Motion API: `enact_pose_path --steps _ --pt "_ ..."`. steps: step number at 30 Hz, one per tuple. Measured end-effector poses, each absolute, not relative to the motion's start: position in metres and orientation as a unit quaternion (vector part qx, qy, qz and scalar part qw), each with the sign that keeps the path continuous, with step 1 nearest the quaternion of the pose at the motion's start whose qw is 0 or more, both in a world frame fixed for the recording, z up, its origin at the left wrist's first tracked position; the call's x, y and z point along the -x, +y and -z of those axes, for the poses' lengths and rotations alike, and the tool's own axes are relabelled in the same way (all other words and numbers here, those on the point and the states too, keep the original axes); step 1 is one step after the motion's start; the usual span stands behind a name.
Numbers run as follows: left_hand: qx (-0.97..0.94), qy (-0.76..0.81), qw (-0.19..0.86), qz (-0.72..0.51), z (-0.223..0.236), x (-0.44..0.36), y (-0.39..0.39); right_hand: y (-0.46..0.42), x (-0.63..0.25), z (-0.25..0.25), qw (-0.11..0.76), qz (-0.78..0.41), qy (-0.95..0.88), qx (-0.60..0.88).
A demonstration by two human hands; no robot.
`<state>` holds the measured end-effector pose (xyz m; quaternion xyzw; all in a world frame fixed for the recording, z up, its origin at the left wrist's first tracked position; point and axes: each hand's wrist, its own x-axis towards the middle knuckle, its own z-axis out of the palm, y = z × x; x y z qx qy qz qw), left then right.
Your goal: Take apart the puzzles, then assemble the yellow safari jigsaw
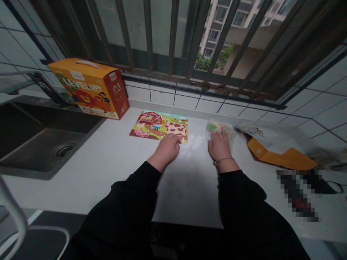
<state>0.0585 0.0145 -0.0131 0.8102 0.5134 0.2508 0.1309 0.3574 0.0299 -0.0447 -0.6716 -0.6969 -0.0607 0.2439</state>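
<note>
Left hand [168, 148] and right hand [220, 150] palm-down, well apart, in black sleeves [241, 198]

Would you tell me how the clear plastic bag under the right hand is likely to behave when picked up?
The clear plastic bag looks floppy, since its thin film puckers under the right hand. It is probably light for its size. The coloured pieces inside may shift about, and the glossy film could feel slippery.

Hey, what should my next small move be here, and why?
Probably open the clear plastic bag under your right hand: colourful pieces appear to be still inside it, while your left hand already rests on the edge of the farm-picture puzzle lying flat.
</note>
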Motion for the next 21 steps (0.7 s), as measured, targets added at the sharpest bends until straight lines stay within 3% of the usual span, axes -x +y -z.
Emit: enact_pose_path --steps 5,10,17,21 --pt "-0.774 0.596 0.058 -0.203 0.009 -0.059 0.017 0.018 -0.338 0.028 0.344 0.058 -0.746 0.568" --pt "-0.79 0.595 0.037 -0.143 0.013 -0.06 0.015 0.01 -0.315 0.017 0.322 -0.027 -0.826 0.462" --pt "-0.855 0.494 0.064 -0.145 0.002 -0.074 -0.004 0.007 -0.327 0.007 0.24 0.025 -0.65 0.721" --pt "-0.89 0.414 0.118 -0.152 -0.002 -0.081 -0.012 0.012 -0.345 0.015 0.195 0.009 -0.583 0.789"
